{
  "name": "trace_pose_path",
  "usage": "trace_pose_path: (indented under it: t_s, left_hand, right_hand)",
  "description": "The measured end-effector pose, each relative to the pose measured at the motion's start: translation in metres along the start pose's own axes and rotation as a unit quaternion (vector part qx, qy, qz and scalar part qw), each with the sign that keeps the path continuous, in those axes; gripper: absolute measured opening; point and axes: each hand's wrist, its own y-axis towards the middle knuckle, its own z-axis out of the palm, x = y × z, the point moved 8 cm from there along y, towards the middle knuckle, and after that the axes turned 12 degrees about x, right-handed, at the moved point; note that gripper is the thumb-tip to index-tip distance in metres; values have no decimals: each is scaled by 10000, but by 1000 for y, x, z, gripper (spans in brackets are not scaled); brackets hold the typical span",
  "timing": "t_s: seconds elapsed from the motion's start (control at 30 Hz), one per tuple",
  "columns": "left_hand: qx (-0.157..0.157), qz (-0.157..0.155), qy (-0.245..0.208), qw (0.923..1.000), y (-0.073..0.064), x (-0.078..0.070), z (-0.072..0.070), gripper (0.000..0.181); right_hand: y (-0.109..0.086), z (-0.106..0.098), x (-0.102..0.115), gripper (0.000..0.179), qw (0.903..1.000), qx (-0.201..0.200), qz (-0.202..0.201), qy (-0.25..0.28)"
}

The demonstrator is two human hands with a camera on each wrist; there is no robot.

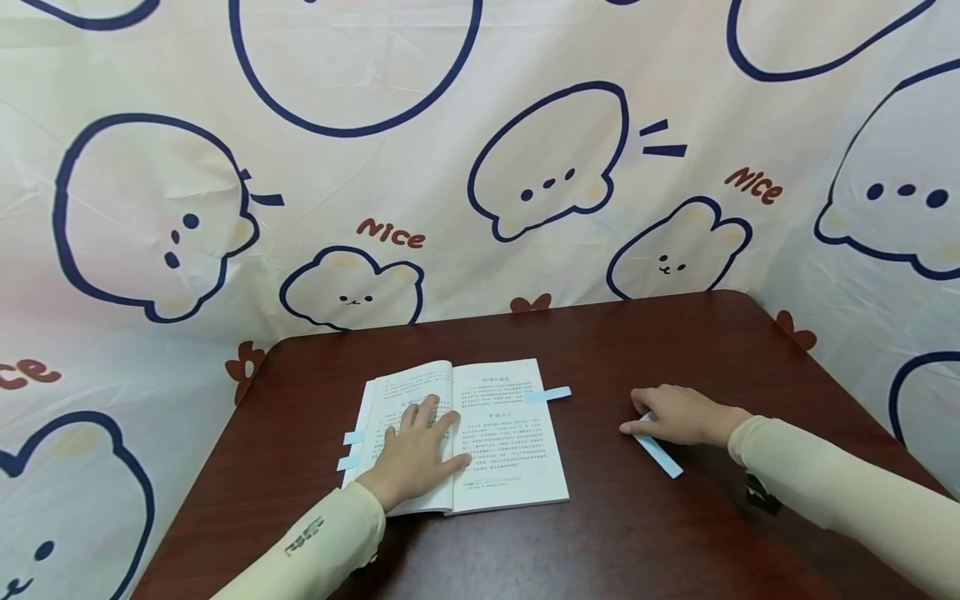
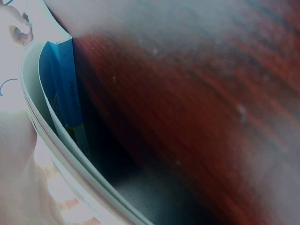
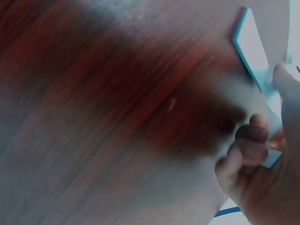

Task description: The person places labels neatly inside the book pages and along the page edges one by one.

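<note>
An open book [image 1: 510, 467] lies on the table. My left hand [image 1: 412, 454] rests on its left page with fingers spread, the thumb reaching over the right page. The left wrist view shows the book's blue spine [image 2: 69, 89] and curved page edges from below. To the right of the book, my right hand [image 1: 682, 415] pinches a light blue strip of sticky notes [image 1: 662, 457] between thumb and curled fingers, low over the tabletop. In the right wrist view the strip [image 3: 253, 44] passes partly behind the thumb, which hides its middle.
Blue tabs stick out of the book, one on the right [image 1: 557, 393] and two on the left [image 1: 349, 450]. The dark brown table [image 1: 600, 350] meets a printed cloth backdrop [image 1: 442, 192] at the back and sides.
</note>
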Motion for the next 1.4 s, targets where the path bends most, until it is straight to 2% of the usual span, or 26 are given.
trace_pose_path:
  t_s: [0.2,0.5,0.63,0.87,1.07,1.27,1.4]
  left_hand:
    - [-30,16,32,10000,0,-1,-1,65]
    - [-40,27,42,10000,0,-1,0,65]
    - [-31,16,25,10000,-1,-1,-1,65]
    - [-29,16,-4,10000,-2,-1,-1,65]
    - [-36,8,8,10000,-1,-1,1,65]
    - [-53,3,6,10000,-1,0,1,65]
    - [-76,22,-2,10000,-2,0,0,65]
  right_hand:
    - [0,1,-1,48,9950,503,-186,846]
    - [1,1,-3,27,9849,700,-482,1510]
    - [2,-2,-2,26,9867,570,-612,1397]
    - [1,-11,0,34,9935,152,-687,892]
    - [3,-11,-2,25,9952,96,-641,730]
    - [5,-10,-7,21,9971,88,-402,636]
    - [4,-11,-11,19,9983,-106,-240,527]
